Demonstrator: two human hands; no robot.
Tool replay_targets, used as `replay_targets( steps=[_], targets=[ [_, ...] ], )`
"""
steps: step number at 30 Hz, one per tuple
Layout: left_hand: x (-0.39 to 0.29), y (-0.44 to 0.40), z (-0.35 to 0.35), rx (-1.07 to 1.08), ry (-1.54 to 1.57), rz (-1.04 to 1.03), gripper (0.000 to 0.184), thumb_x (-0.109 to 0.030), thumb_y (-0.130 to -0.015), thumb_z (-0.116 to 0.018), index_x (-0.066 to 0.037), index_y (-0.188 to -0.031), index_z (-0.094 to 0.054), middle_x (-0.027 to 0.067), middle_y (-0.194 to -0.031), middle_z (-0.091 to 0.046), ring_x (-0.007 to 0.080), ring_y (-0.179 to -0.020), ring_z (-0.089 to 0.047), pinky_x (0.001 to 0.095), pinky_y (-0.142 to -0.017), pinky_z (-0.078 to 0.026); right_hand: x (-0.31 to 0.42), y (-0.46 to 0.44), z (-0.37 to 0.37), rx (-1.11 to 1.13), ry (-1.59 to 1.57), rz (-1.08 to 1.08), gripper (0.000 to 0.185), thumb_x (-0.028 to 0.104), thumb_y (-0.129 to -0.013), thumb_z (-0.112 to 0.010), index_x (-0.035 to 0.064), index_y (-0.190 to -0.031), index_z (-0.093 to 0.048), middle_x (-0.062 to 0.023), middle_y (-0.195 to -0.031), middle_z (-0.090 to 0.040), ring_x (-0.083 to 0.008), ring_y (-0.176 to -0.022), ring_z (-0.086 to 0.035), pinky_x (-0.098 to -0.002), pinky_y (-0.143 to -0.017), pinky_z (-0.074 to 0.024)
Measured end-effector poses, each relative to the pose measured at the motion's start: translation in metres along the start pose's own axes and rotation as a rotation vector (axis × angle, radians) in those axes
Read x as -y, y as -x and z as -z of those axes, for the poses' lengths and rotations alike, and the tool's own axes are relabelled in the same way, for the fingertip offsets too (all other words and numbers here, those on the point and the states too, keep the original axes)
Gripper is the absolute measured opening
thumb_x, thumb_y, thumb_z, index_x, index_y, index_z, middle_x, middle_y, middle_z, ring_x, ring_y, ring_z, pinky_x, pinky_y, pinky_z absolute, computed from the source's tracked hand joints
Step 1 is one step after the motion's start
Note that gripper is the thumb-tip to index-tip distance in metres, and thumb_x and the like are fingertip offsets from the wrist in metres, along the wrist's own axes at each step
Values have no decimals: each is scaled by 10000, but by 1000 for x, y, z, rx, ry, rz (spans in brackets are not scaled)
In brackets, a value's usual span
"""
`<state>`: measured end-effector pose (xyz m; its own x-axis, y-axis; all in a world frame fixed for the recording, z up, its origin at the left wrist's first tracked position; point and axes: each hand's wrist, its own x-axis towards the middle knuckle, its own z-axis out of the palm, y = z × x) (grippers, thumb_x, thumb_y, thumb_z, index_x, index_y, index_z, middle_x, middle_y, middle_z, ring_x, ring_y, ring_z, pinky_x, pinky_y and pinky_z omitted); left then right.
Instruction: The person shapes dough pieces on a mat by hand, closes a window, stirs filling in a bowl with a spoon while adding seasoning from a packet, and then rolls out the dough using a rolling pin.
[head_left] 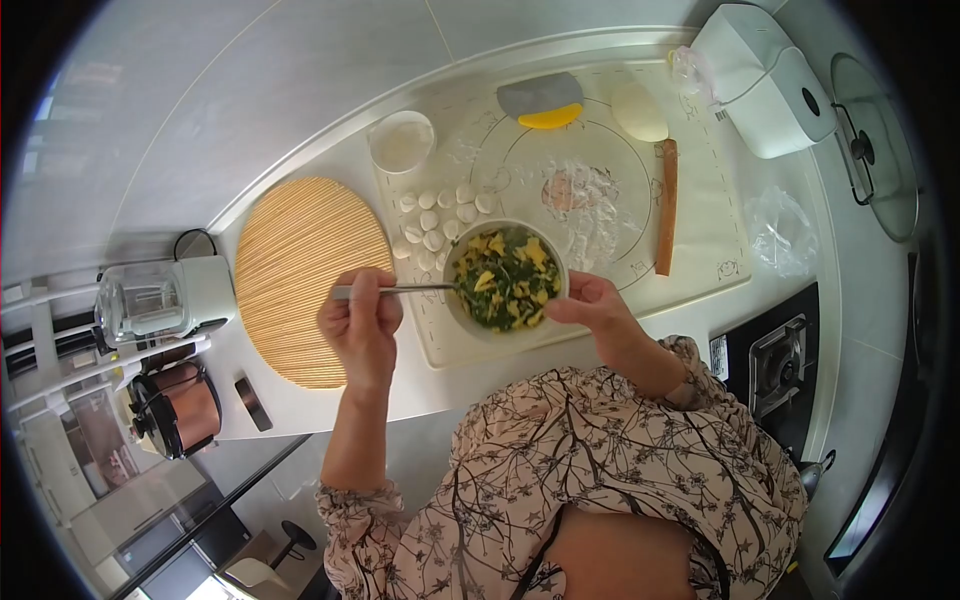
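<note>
My left hand (365, 325) is closed around the handle of a metal spoon (425, 288). The spoon's head is hidden in a filling of chopped greens and yellow egg-like pieces (505, 285). A pale round bowl (457, 325) contains this filling. At the bowl's right side, my right hand (595, 310) grips the wall, thumb near the rim. Just behind the bowl, several small white dough pieces (432, 220) lie on a printed pastry mat (690, 235). Crumpled clear plastic wrap (595, 225) is on the mat to the bowl's right.
A round slatted tray (310, 280) lies left. Behind are a small bowl of white powder (402, 142), a grey-yellow scraper (540, 100) and a dough lump (640, 112). A wooden rolling pin (667, 205) lies right, before a white appliance (765, 85). A gas stove (780, 365) is front right.
</note>
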<state>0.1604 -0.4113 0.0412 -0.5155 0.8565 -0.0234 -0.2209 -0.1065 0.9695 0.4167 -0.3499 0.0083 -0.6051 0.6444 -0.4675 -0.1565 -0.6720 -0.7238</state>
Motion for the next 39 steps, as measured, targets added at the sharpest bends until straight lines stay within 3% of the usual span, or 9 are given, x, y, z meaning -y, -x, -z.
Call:
replay_targets(
  steps=[8,9,13,16,24,31,32,36,39],
  targets=[
    [-127,19,-29,208,368,34,210,-74,-958,-448,28,-801,-541,29,-523,-470,59,-370,-322,233,-332,-239,38,43,-20,167,-67,-208,541,138,-772,-757,-36,-1243,-555,-93,-1143,-668,-145,-1022,-632,-279,-905,-495],
    [-138,7,-29,541,413,21,169,-60,-960,-444,22,-821,-493,38,-568,-473,57,-350,-324,221,-301,-227,38,45,-20,163,-62,-255,583,143,-743,-777,-34,-1250,-551,-96,-1148,-666,-149,-1031,-630,-275,-902,-495],
    [-164,5,-40,797,428,38,192,-72,-986,-442,41,-837,-485,99,-622,-524,78,-317,-399,225,-242,-271,39,50,-21,201,-82,-278,609,123,-743,-787,-38,-1271,-530,-100,-1175,-656,-150,-1048,-626,-289,-948,-475],
    [-165,-2,-43,739,466,65,244,-95,-1010,-417,44,-822,-489,96,-619,-522,76,-316,-407,221,-244,-299,39,45,-20,215,-72,-247,552,118,-812,-737,-36,-1295,-520,-84,-1188,-649,-121,-1070,-603,-281,-972,-459],
    [-141,-15,-25,484,487,124,269,-182,-1013,-455,17,-842,-516,50,-581,-487,74,-356,-371,214,-311,-298,45,38,-22,173,-66,-265,532,135,-808,-742,-32,-1271,-539,-79,-1155,-662,-113,-1034,-609,-271,-936,-468],
    [-59,-24,1,229,-217,-237,231,-125,-982,-522,50,-867,-619,77,-634,-585,64,-429,-461,203,-359,-327,53,5,-31,134,-87,-243,472,161,-819,-729,-34,-1219,-572,-89,-1121,-672,-126,-997,-616,-272,-900,-478],
    [-47,-24,3,130,-137,-94,224,-128,-988,-518,45,-892,-623,54,-625,-559,58,-455,-457,200,-404,-337,52,-6,-33,119,-75,-230,449,159,-822,-720,-34,-1203,-581,-90,-1112,-674,-126,-981,-617,-271,-891,-479],
    [15,-31,40,17,-139,42,210,-162,-987,-542,33,-1030,-607,9,-648,-530,43,-522,-430,192,-467,-321,24,-60,-36,73,47,-194,323,159,-846,-648,-25,-1111,-631,-96,-1067,-679,-150,-946,-636,-277,-874,-486],
    [40,-40,66,-16,-110,193,349,-113,-930,-550,49,-1239,-528,121,-941,-647,141,-663,-621,217,-487,-465,1,-122,-49,108,122,-183,300,165,-856,-620,-26,-1086,-640,-104,-1046,-678,-176,-983,-643,-291,-895,-486]
  ],
)
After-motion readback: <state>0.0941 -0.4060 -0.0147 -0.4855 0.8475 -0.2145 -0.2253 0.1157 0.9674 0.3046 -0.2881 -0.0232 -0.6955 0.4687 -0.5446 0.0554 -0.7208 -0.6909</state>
